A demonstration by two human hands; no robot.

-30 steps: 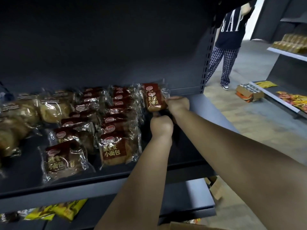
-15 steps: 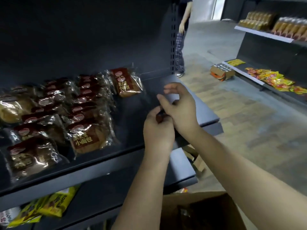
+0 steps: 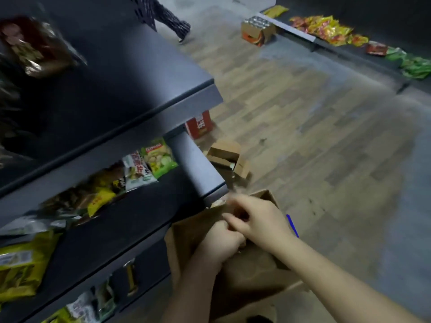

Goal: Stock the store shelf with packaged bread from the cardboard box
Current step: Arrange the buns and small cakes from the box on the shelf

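- Bread [image 3: 35,45], in crinkly clear film with a dark red label, lies blurred at the far left of the shelf [image 3: 163,113], on its top tier. Flat dark metal runs from the bread to the tier's squared right corner.
- On the tier below, glossy yellow bags [image 3: 21,264] and green-and-white bags [image 3: 149,164] lie under the upper lip. This tier's grey right corner ends just above the hands.
- The box [image 3: 245,269] is plain brown cardboard with its flaps open. It stands on the floor [image 3: 314,136] against the foot of the shelf, and its inside is in shadow.
- The left hand [image 3: 221,243] is over the box mouth and touches the other hand. Its grip is curled into a fist; I cannot tell whether anything is in it.
- The right hand [image 3: 256,220] is just above it, fingers bent inward. Something dark sits among the fingers, too blurred to name, so I cannot tell what its grip holds.
- A thin blue stick [image 3: 292,226] shows past the right wrist.
- A small open carton [image 3: 227,155] and a red box [image 3: 199,124] sit by the shelf's end. Right of them, wood-look planks with pale grey patches stretch wide and open.
- At the top are checked trouser legs [image 3: 170,19] and a carton of cans [image 3: 256,33].
- A low shelf [image 3: 300,33] at the upper right carries shiny packets [image 3: 326,29].
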